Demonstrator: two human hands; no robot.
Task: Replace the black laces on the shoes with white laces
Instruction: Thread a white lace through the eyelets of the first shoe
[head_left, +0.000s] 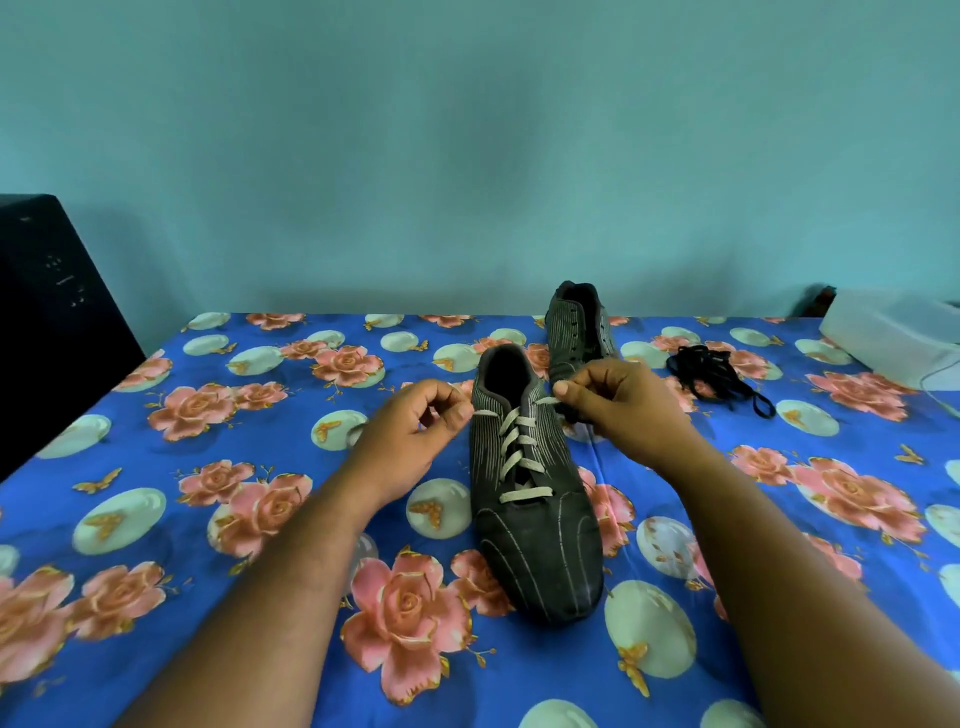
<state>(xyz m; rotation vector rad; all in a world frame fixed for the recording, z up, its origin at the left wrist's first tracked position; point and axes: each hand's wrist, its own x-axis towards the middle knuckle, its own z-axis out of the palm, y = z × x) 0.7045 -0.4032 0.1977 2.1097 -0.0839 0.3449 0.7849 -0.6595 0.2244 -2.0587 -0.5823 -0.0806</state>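
The near shoe (530, 488) lies on the floral cloth (208, 519), white lace (519, 457) threaded. The left hand (415, 431) and right hand (618, 400) each pinch a lace end, well apart. Black laces (719, 376) lie beside the far shoe (579, 332).

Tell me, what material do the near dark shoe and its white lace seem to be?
Near dark striped shoe: probably matte leather or synthetic, smooth, dull, scuffed at the toe. Flat white lace: looks like woven fabric, soft and without shine.
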